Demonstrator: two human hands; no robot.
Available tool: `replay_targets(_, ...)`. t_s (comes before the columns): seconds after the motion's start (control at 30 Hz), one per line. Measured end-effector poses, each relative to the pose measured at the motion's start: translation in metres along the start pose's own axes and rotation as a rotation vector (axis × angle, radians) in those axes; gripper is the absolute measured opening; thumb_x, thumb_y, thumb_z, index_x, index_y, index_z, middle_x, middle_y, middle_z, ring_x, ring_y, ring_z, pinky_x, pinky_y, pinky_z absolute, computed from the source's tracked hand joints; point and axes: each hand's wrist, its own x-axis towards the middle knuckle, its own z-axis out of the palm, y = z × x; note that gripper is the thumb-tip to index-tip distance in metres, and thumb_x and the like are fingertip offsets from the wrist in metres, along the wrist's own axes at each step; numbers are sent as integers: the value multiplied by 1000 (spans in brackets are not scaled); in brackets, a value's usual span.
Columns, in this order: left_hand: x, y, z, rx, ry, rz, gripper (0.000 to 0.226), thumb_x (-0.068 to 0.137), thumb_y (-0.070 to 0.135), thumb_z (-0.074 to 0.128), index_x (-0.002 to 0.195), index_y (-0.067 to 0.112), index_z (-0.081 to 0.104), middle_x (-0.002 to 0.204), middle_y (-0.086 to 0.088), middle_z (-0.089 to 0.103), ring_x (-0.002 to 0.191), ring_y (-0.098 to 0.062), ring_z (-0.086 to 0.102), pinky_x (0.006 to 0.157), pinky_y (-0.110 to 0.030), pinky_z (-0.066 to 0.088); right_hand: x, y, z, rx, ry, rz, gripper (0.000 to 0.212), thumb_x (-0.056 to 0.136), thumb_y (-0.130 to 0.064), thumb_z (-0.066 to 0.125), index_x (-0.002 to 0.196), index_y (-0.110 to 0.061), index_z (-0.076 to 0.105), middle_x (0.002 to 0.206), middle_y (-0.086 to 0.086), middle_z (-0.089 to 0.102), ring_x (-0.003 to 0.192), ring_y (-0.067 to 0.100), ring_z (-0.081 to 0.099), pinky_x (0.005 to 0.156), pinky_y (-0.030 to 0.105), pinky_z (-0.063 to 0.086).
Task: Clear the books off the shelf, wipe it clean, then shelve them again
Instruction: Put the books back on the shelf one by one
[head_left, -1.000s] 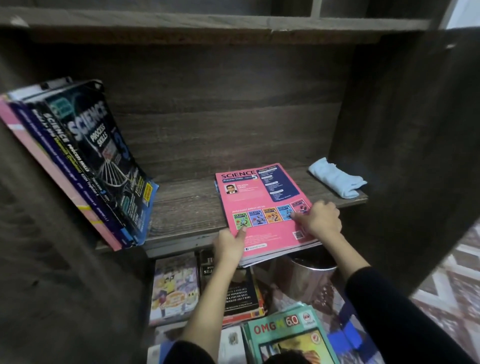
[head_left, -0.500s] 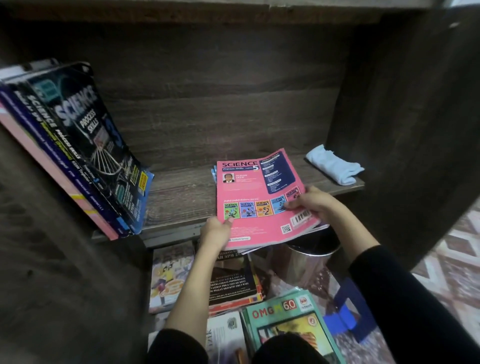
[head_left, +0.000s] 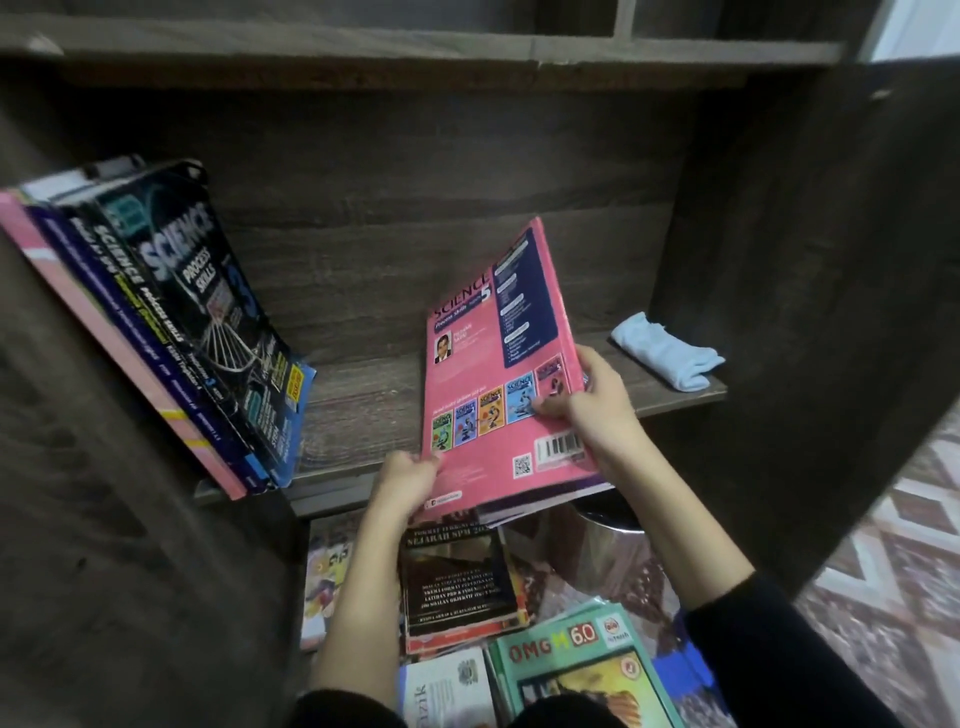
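The left grip (head_left: 405, 478) is curled round the lower left corner of the pink science book (head_left: 493, 395) and pinches it. The right grip (head_left: 597, 410) clamps the book's right edge, with the thumb flat on the cover and the fingers tucked behind. At least one thinner book with a purple edge rides under the pink one, so both hands seem to be carrying a small stack as a single piece. Two holds on opposite sides likely keep the loose books from sliding apart.

Between the grips the stack is tilted. Its far edge is raised toward the back wall and its near edge sits low at the front lip of the shelf (head_left: 363, 410). That looks like tipping it up to stand on end, so I judge this as the reshelving step.

Both forearms reach up from below, the wrists bent back, with dark sleeves near the elbows.

Left of the left grip, well apart, a row of shelved books (head_left: 197, 322) leans against the side wall. It is probably what the stack will rest against. Right of the right grip, a folded blue cloth (head_left: 670, 353) lies on the shelf's far end, which suggests the wiping is done.

Below the grips, more books (head_left: 457, 577) lie on the floor waiting to go back.
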Motion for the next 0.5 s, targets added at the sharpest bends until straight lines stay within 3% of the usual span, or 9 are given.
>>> replay_targets(0.13,-31,39,-19,93,351,125,33,98,26,49,123,8,58,107,-10,62,92,-27,58,75,-29,42,-5,-14,24,-58,51,-158,48,82,8,63,109,-29,45,98,-3,65,93,21,67,84,42,55)
replay_targets(0.2,-40,63,-39,-9,420,249,33,98,26,48,125,11,58,117,-10,63,99,-27,59,83,-33,44,-6,-19,38,-81,84,-242,53,80,8,64,116,-27,47,102,-2,65,95,19,66,88,44,53)
replay_targets(0.3,-46,108,-74,-277,312,405,36,96,35,50,124,13,59,119,-3,64,111,-24,58,101,-39,44,-8,-23,59,-145,89,-330,57,82,7,61,127,-23,46,106,-4,65,98,19,64,90,45,51)
replay_targets(0.43,-62,165,-112,-372,179,534,26,91,54,50,101,32,57,94,15,56,92,-8,55,96,-44,47,-17,-20,90,-267,114,-445,64,83,2,58,134,-32,40,108,0,67,99,29,62,87,44,49)
replay_targets(0.5,-68,184,-124,-317,79,521,61,83,66,51,130,27,49,120,6,53,108,-17,52,98,-49,43,-23,-17,106,-326,120,-499,65,86,-2,56,138,-34,35,108,7,67,100,34,60,84,43,48)
